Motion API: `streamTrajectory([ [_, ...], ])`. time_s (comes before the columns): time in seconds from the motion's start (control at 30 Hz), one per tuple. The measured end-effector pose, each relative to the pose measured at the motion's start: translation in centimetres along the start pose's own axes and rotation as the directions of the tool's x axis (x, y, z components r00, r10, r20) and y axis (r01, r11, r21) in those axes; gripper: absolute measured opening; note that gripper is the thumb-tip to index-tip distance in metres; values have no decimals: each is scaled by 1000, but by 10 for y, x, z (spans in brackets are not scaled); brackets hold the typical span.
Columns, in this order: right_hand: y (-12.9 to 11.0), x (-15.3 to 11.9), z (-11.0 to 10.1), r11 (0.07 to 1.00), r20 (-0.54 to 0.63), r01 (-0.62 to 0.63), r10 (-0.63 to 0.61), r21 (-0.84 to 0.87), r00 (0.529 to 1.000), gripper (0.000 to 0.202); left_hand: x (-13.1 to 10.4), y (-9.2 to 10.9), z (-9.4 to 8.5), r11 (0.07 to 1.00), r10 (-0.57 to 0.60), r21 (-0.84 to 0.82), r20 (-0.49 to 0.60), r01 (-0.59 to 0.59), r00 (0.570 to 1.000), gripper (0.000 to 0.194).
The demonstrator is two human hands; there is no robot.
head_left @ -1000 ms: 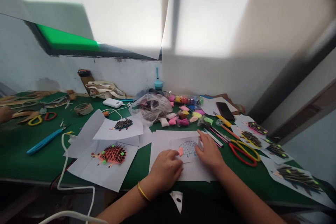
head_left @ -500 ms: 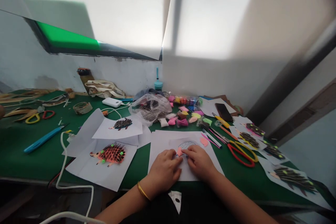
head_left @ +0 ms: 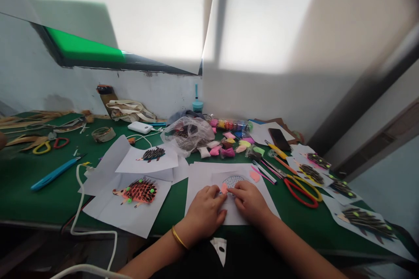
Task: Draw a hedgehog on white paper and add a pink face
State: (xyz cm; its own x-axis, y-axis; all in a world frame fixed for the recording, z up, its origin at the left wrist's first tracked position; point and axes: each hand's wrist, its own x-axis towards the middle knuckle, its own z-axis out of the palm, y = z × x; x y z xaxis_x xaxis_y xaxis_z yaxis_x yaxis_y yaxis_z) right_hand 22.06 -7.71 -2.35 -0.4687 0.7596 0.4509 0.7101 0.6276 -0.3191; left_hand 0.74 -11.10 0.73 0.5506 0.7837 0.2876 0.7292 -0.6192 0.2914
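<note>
A white sheet (head_left: 199, 178) with a printed dotted shape (head_left: 233, 180) lies before me. On the drawing is a small piece of salmon-pink clay (head_left: 224, 187). My left hand (head_left: 205, 210) rests on the sheet's left part, fingers spread a little, fingertips beside the clay. From the right, my right hand (head_left: 249, 200) touches the clay with its extended index finger, the other fingers curled. A larger pink clay lump (head_left: 254, 176) sits at the sheet's upper right.
Clay packets (head_left: 226, 152) and a plastic bag (head_left: 188, 133) lie behind the sheet. Scissors (head_left: 303, 189), pens and hedgehog pictures (head_left: 366, 222) are at the right. Further hedgehog pictures (head_left: 135, 194), a blue cutter (head_left: 55, 173) and a white cable (head_left: 77, 209) are at the left.
The hands stay in nearly the same place. My right index fingertip has shifted very slightly on the pink clay, and a little more of the clay shows.
</note>
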Motion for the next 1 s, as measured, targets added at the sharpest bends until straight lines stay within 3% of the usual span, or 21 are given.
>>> streamTrajectory([
  [0.3, -7, 0, 1, 995, 49, 8, -4, -98, 999, 36, 0, 0, -2, 999, 23, -26, -15, -23, 1000, 36],
  [0.57, -3, -2, 1, 998, 8, 54, -53, -45, 999, 39, -3, -2, 0, 999, 27, -31, -14, -28, 1000, 33],
  [0.83, -11, 1, 1, 993, 82, 66, -58, -99, 995, 48, -2, -5, 5, 999, 20, -34, -6, -21, 1000, 25],
  [1.0, -6, 1, 1, 997, 43, 75, -74, -19, 996, 46, -2, -3, 1, 999, 24, -47, -10, -24, 1000, 23],
])
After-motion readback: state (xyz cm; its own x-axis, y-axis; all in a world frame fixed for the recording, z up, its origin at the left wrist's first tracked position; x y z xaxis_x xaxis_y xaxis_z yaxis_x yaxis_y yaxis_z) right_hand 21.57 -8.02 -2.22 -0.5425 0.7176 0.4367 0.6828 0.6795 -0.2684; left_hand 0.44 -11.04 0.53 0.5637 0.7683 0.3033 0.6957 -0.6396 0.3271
